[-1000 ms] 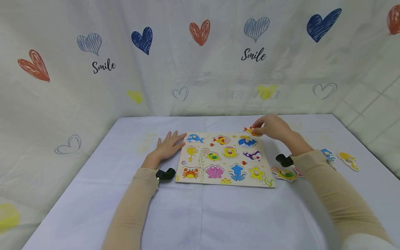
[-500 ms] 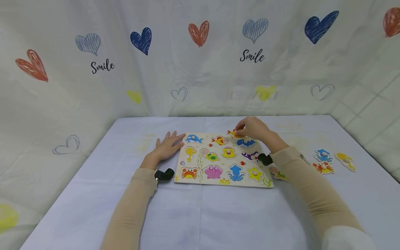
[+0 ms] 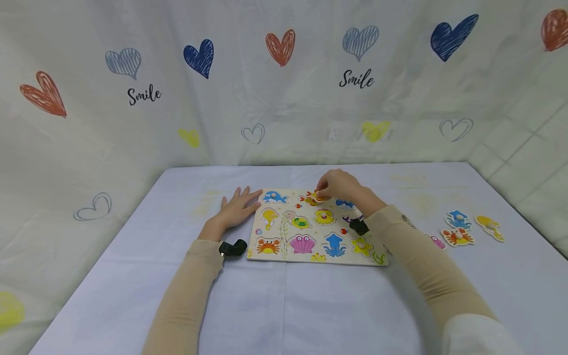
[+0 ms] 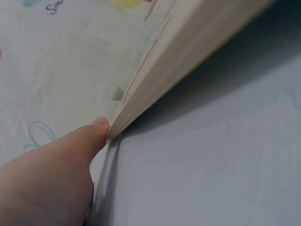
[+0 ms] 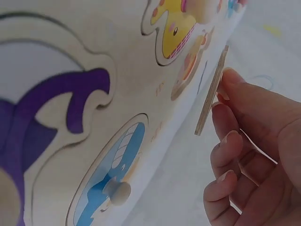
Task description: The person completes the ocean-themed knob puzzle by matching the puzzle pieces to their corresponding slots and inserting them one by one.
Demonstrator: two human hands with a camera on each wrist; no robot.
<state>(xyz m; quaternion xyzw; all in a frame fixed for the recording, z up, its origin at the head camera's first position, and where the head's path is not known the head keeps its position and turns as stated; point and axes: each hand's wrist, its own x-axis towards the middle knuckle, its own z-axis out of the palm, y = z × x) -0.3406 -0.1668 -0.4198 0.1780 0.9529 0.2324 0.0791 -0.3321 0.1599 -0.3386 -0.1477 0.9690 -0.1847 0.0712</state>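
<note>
My right hand (image 3: 340, 186) pinches the fish (image 5: 211, 92) over the board's (image 3: 317, 231) far part; my left hand (image 3: 237, 210), fingers spread, touches its left edge; bench (image 3: 319, 301) extends toward me from the near edge.

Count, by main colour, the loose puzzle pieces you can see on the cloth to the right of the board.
Blue piece: 1
Orange piece: 1
Yellow piece: 1
Pink piece, partly behind the right sleeve: 1
Total: 4 visible
</note>
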